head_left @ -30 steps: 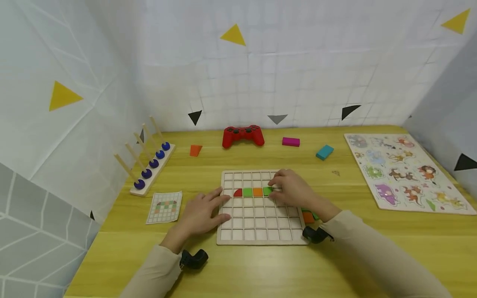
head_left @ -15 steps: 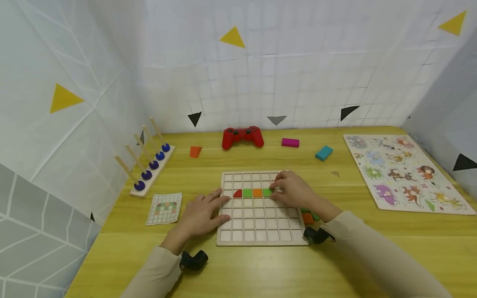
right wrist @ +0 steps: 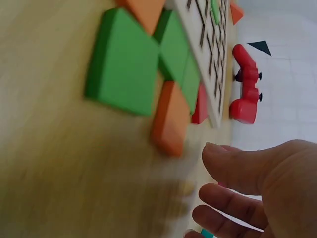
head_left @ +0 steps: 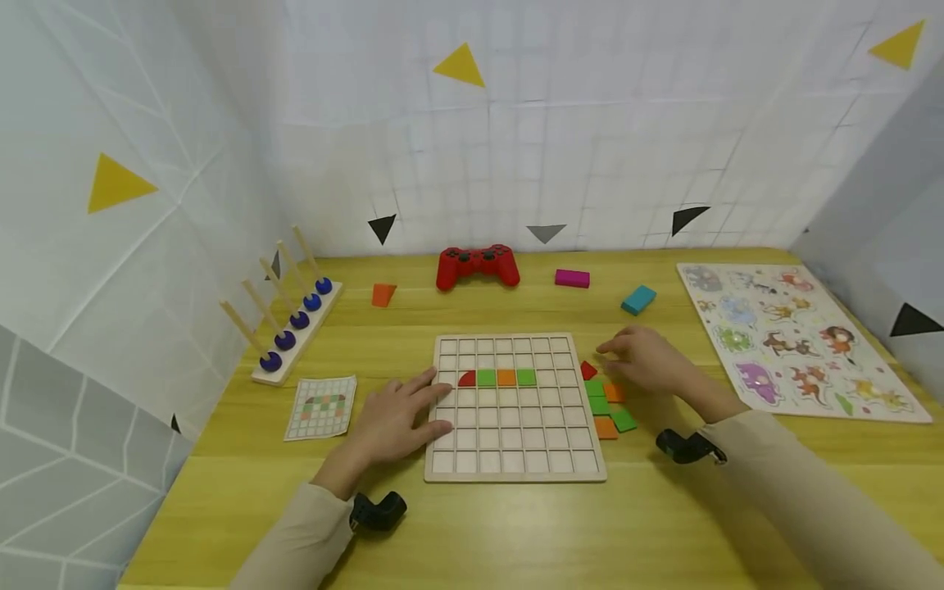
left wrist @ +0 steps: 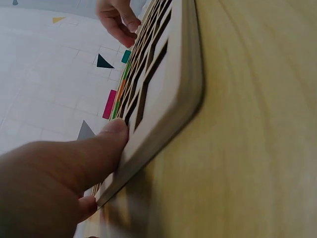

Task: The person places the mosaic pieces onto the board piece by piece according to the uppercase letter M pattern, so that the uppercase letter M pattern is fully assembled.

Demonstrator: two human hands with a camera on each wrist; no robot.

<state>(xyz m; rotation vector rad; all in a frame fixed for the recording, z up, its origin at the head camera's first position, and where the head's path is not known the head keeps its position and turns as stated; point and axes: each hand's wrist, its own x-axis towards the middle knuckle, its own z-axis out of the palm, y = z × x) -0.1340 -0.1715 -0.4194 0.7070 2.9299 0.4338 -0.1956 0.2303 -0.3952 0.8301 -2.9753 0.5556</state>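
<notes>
A wooden grid board point(head_left: 516, 477) lies flat on the table. One row of it holds a red quarter-round tile point(head_left: 468, 378), a green tile point(head_left: 486, 378), an orange tile point(head_left: 506, 377) and another green tile point(head_left: 527, 377). My left hand point(head_left: 394, 418) rests on the board's left edge, its thumb on the frame in the left wrist view. Past the right edge, my right hand point(head_left: 649, 360) hovers with parted fingers and holds nothing. Close by lie a red tile point(head_left: 587, 370), an orange tile point(right wrist: 170, 119) and several green tiles point(right wrist: 124, 62).
A printed pattern card point(head_left: 321, 408) and a peg stand point(head_left: 298, 334) are at left. Along the back sit an orange block point(head_left: 383, 295), a red game controller point(head_left: 478, 266), a magenta block point(head_left: 572, 279) and a teal block point(head_left: 638, 300). An animal puzzle board point(head_left: 804, 344) lies right.
My right hand has left the green tile at the row's right end and moved right, off the board. The loose tiles beside the board are now uncovered. My left hand stays put.
</notes>
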